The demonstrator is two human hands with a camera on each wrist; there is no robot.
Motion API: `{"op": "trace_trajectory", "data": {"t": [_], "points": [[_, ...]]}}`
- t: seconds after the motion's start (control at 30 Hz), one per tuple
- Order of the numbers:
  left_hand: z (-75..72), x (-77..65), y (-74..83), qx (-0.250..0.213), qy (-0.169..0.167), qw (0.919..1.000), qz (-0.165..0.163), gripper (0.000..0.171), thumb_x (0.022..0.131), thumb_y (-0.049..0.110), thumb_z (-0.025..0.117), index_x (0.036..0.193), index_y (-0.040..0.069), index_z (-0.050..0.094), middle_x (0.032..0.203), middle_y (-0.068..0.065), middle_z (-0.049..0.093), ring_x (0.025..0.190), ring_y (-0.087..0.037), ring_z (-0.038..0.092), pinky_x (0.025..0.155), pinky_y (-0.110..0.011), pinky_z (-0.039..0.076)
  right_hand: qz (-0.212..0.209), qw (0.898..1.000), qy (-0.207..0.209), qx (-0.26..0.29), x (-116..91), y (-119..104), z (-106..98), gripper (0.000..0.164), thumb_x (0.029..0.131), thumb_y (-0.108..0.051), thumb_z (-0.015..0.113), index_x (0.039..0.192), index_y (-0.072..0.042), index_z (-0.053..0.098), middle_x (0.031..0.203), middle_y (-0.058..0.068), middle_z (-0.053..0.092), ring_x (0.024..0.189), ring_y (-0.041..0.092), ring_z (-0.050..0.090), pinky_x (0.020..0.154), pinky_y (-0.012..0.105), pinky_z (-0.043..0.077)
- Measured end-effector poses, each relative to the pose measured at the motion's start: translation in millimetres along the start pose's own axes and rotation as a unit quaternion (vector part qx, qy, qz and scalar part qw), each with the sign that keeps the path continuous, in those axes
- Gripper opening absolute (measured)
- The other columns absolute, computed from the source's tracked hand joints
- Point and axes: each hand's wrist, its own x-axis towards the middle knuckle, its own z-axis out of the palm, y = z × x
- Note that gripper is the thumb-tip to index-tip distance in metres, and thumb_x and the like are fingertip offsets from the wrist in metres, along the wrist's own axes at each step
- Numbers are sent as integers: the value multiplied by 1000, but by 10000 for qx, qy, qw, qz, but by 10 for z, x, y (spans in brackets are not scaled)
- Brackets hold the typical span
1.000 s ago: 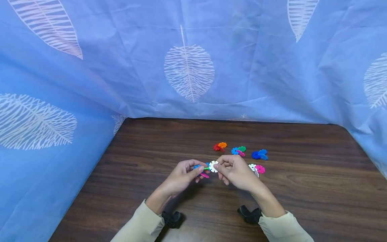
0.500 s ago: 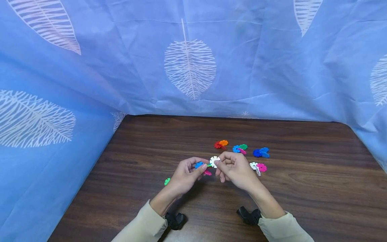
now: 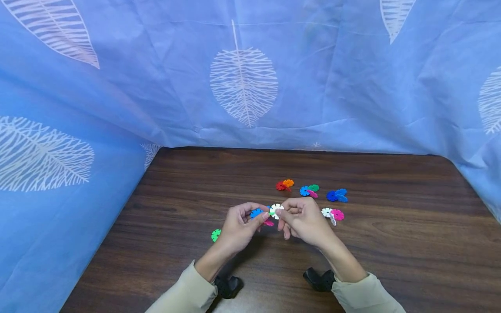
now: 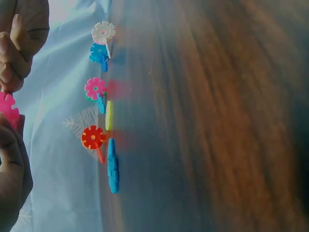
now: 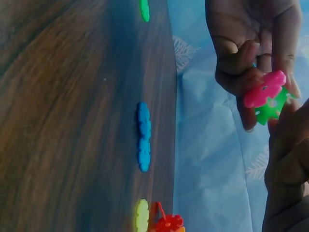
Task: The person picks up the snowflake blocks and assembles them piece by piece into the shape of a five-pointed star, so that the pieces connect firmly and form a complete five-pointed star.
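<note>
Left hand (image 3: 239,227), fingers curled, pinches a blue-pink-green cluster of notched discs (image 3: 256,213) above mid-table; right hand (image 3: 307,221), likewise curled, pinches a white notched disc (image 3: 276,210) at its right side. Lone green disc (image 3: 215,235) lies left.

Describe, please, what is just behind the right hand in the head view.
A blue disc, green disc and pink disc, clustered on the table; whatever the right hand covers cannot be seen there.
</note>
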Motion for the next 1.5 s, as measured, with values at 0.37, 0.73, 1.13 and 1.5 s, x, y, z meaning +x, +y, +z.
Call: {"op": "trace_trajectory", "data": {"t": [0.37, 0.73, 1.13, 1.5], "points": [[-102, 28, -14, 28, -1018, 9947, -111, 23, 102, 7, 61, 122, -5, 63, 97, -11, 66, 64, -15, 51, 57, -22, 47, 203, 9956, -911, -124, -25, -71, -63, 19, 107, -4, 53, 103, 9, 66, 82, 26, 70, 47, 19, 58, 41, 16, 35], [-83, 23, -14, 1314, -582, 9879, 574, 17, 102, 20, 69, 107, 5, 74, 93, -5, 69, 77, -15, 59, 66, -23, 49, -490, 9768, -93, -2084, -79, -164, -402, 13, 105, -8, 59, 103, -2, 70, 73, 6, 67, 54, 28, 64, 48, 29, 51], [-89, 38, -36, 781, -632, 9946, 242, 18, 99, 18, 72, 105, 2, 75, 91, -8, 70, 77, -18, 65, 69, -23, 54, 373, 9150, 680, -3959, -291, 283, -1086, 11, 91, 8, 59, 99, 2, 66, 66, 0, 47, 56, 13, 40, 48, 25, 31], [23, 38, -135, -356, -1646, 9852, -322, 22, 102, 9, 66, 111, -11, 67, 84, -19, 70, 68, -15, 72, 73, -42, 64, -349, 9478, 822, -3060, -264, 330, -876, 13, 91, 8, 65, 87, -4, 63, 70, -1, 53, 57, 9, 46, 51, 22, 41]]}}
